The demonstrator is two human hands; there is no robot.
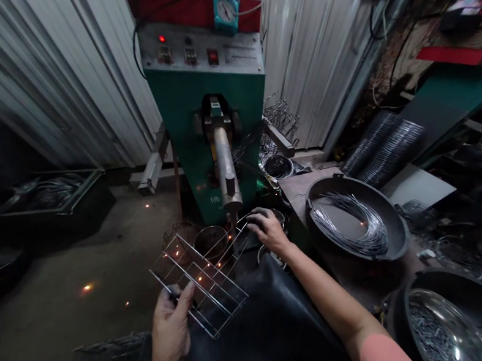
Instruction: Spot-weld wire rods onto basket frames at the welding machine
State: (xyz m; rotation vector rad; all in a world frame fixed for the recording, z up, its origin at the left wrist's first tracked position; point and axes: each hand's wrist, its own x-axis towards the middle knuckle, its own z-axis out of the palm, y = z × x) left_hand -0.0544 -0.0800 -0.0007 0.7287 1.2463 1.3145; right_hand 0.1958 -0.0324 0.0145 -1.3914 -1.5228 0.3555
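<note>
My left hand grips the near left edge of a wire rack, its thumb pressed on the wires. The rack is a tilted grid of thin metal rods. My right hand is closed at a curved wire on the rack's far right side, just below the electrode of a green welding machine. Orange sparks fly around and below the rack. Blackened fingertips show on both hands.
At the right, a black pan holds a coil of bent wires; nearer, a metal bowl holds short metal pieces. A tray of wire lies at the left. A dark apron covers my lap. Behind stands a corrugated wall.
</note>
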